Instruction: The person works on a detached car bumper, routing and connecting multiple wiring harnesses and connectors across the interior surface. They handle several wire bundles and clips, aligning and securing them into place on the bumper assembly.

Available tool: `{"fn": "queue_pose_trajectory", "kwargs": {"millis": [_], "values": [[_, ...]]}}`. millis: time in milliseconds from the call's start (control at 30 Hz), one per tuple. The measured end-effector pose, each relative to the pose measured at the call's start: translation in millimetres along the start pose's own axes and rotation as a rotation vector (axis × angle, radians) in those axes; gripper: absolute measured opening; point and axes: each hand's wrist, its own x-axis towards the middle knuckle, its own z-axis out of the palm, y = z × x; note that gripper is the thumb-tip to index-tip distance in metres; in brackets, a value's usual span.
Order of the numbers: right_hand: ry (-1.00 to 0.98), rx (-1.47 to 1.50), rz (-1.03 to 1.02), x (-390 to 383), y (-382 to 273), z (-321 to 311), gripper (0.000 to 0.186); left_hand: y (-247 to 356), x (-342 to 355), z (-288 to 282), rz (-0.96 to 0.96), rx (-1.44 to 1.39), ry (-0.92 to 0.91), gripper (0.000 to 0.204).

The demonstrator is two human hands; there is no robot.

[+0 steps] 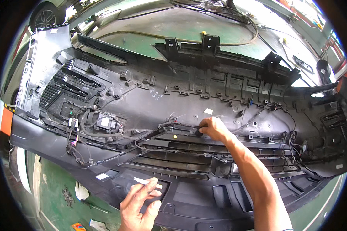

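A large black car bumper (135, 104) lies with its inner side up. Along its middle runs a black wiring harness (150, 133). My right hand (215, 129) reaches over the grille slats (177, 156), its fingers closed on the harness beside a small dark round part (198, 132); the fingertips are partly hidden. Nearer to me, my left hand (139, 204) is raised above the bumper's near edge. Between its fingers sits a lit cigarette (142, 181), with faint smoke beside it.
A white control box (107, 122) with cables sits in the bumper's left part. On the green floor lie a work glove (81, 191), dark debris (68, 197) and an orange packet (78, 226). A hose (235, 44) curves behind the bumper; a car wheel (46, 17) stands far left.
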Motion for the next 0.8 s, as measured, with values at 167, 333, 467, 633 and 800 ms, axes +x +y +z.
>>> {"fn": "queue_pose_trajectory", "kwargs": {"millis": [167,333,467,633,800], "values": [[-0.084,0.049,0.078,5.3,-0.7,-2.7,0.029,-1.0,0.7,-3.3,0.003,0.007,-0.005,0.043],[-0.085,0.000,0.052,7.3,-0.4,-4.4,0.027,-3.3,-0.1,-3.7,0.003,-0.003,0.002,0.043],[-0.110,-0.173,-0.020,15.1,-2.5,-1.4,0.024,-3.4,1.5,-3.8,0.010,0.010,-0.018,0.043],[0.001,-0.386,-0.107,18.3,-8.0,14.4,0.011,2.2,5.9,-4.9,-0.048,0.040,-0.054,0.042],[-0.037,-0.396,-0.068,7.4,-5.9,10.7,0.024,1.5,5.4,0.0,-0.053,0.010,-0.022,0.042]]}}
